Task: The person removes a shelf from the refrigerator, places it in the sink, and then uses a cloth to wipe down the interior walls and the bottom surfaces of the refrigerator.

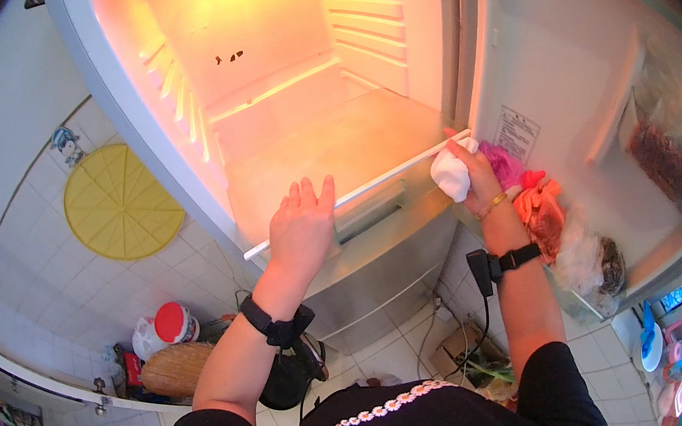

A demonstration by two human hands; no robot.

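Note:
An opened refrigerator stands before me, its lit compartment [271, 85] showing ribbed side walls. Across its bottom lies a flat shelf panel [332, 149] with a white front trim [394, 173]. My left hand [303, 225] rests flat over the left part of that trim, fingers extended onto the panel; its thumb is hidden. At the trim's right end, my right hand [476, 174] holds a bunched white cloth [452, 174] against the edge. Both wrists wear black straps with small devices.
The open door [554, 52] at right carries bagged food [540, 211] and a bag of dark contents [668, 167]. A yellow round mat [122, 201] hangs on the tiled wall at left. Below are a red-lidded tub [168, 322], a black pan [286, 377] and a cardboard box [462, 353].

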